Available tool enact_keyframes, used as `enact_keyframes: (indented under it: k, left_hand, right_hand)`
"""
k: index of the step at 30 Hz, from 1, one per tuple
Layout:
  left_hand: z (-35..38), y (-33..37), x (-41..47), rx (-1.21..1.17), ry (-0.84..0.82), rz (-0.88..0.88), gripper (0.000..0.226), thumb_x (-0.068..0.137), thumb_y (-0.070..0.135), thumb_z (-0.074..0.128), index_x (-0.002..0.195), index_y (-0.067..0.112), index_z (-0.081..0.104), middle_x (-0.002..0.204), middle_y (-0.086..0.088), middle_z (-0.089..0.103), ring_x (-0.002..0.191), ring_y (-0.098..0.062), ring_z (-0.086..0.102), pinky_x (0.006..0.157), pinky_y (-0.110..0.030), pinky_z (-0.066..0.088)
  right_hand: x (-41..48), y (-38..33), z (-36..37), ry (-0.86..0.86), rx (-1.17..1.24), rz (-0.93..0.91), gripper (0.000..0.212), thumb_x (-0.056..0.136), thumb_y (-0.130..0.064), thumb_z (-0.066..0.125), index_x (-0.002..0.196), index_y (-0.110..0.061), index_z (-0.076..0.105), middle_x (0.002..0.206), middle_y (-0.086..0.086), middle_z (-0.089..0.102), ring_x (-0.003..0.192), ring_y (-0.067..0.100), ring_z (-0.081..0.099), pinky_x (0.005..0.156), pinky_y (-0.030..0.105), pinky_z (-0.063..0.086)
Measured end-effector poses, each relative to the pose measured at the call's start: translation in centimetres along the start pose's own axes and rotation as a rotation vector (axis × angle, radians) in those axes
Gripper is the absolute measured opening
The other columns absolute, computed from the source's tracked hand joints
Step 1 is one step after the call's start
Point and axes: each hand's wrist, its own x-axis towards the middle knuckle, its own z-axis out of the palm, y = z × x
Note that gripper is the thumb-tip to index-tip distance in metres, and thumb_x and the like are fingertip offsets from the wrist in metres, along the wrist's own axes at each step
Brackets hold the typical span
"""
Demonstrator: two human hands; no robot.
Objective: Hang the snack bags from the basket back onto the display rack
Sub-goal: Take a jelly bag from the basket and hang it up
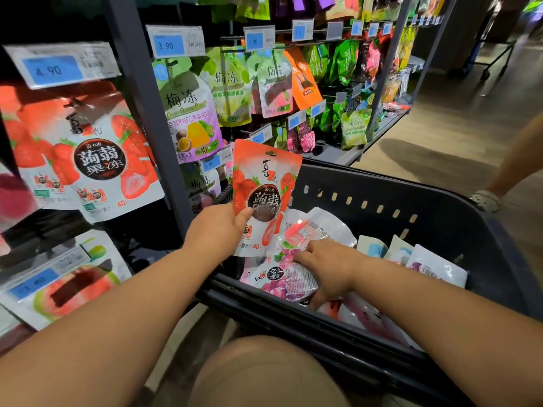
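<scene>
My left hand (219, 227) grips a red strawberry snack bag (263, 183) by its lower left side and holds it upright above the black basket (382, 183). My right hand (329, 267) reaches into the basket and grips a purple grape snack bag (286, 277) lying among several other bags. On the display rack (138, 92) at the left hang matching strawberry bags (88, 154) under a 4.90 price tag (58, 67).
Green plum-jelly bags (191, 113) hang on hooks to the right of the rack's grey upright. More snack rows run back along the shelf. Another person's leg and shoe (484, 199) stand on the wooden floor at the right. My knee (264, 374) is below the basket.
</scene>
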Motion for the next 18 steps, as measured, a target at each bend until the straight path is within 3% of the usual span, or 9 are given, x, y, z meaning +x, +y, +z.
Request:
enact_keyframes:
  k: [2,6,10,15,18]
  left_hand:
    - [0.0,0.0,0.0,-0.003,0.0,0.001,0.046,0.103,0.049,0.035,0.074,0.018,0.051,0.07,-0.001,0.056,0.073,-0.024,0.054,0.065,-0.035,0.04]
    - [-0.1,0.1,-0.1,-0.018,0.009,-0.006,0.049,0.102,0.049,0.035,0.081,0.011,0.057,0.073,-0.004,0.059,0.072,-0.024,0.054,0.065,-0.036,0.042]
    - [-0.3,0.2,-0.4,-0.032,0.003,0.003,0.044,0.103,0.047,0.035,0.071,0.021,0.048,0.068,0.002,0.053,0.07,-0.021,0.051,0.064,-0.033,0.038]
    - [-0.7,0.3,-0.4,-0.143,0.06,-0.029,0.049,0.103,0.044,0.039,0.062,0.017,0.042,0.062,-0.001,0.049,0.061,-0.017,0.047,0.056,-0.034,0.031]
    - [-0.8,0.1,-0.3,-0.23,0.107,-0.067,0.049,0.102,0.042,0.042,0.069,0.009,0.053,0.071,-0.008,0.06,0.075,-0.028,0.055,0.064,-0.036,0.038]
  right_hand:
    - [0.0,-0.1,0.0,0.014,0.014,0.013,0.098,0.059,-0.07,0.077,0.139,-0.028,0.039,0.12,0.007,0.049,0.11,0.027,0.05,0.093,0.041,0.048]
    - [-0.2,0.0,-0.2,0.058,0.075,0.006,0.074,0.068,-0.057,0.074,0.133,-0.03,0.05,0.111,0.004,0.056,0.102,0.025,0.056,0.086,0.037,0.051]
    - [-0.7,0.8,-1.0,0.082,0.225,0.009,0.048,0.075,-0.044,0.071,0.12,-0.033,0.06,0.093,-0.008,0.06,0.088,0.018,0.056,0.078,0.029,0.048]
    - [-1.4,2.4,-1.8,0.137,0.432,0.096,0.048,0.085,-0.029,0.066,0.129,-0.037,0.05,0.104,-0.004,0.063,0.094,0.019,0.057,0.078,0.028,0.046]
    - [-1.6,3.2,-2.1,0.227,0.442,0.117,0.044,0.088,-0.023,0.062,0.128,-0.036,0.049,0.11,-0.005,0.062,0.094,0.016,0.056,0.079,0.03,0.047]
